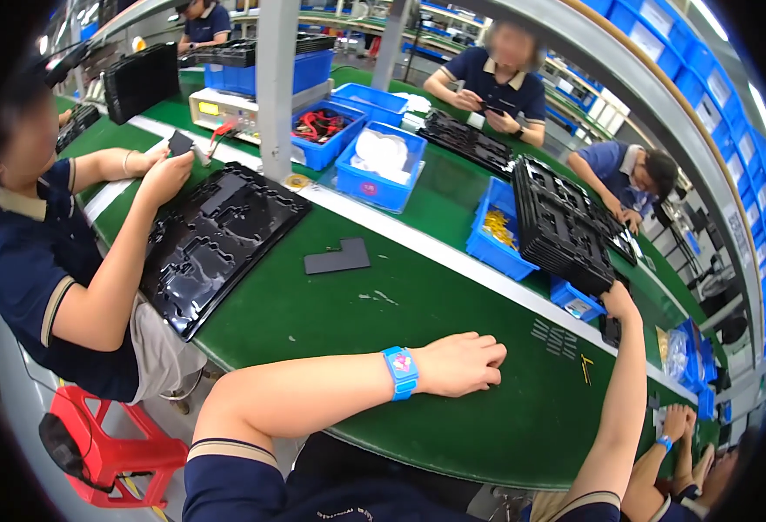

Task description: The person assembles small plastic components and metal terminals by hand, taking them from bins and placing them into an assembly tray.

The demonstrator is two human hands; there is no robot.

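Note:
My left hand (463, 364) rests on the green tabletop (435, 435), palm down, its fingers loosely bent and slightly apart. Nothing shows in it, and a blue band circles its wrist. Stretched out to the far right, my right hand (620, 303) is at the near end of a stack of black moulded trays (565, 230). Dark pieces (611, 331) lie just below that hand, and its fingertips are hidden. Beside it stands a small blue bin (577, 302). Farther left on the table lies a flat, dark grey L-shaped piece (337, 258), touched by neither hand.
Near my right forearm lie thin yellow-and-black items (585, 369). Blue bins (381, 170) line the table's middle, one with yellow parts (498, 228). A metal post (277, 96) rises there. At left, a co-worker holds a dark piece (179, 143) beside a black tray (222, 239).

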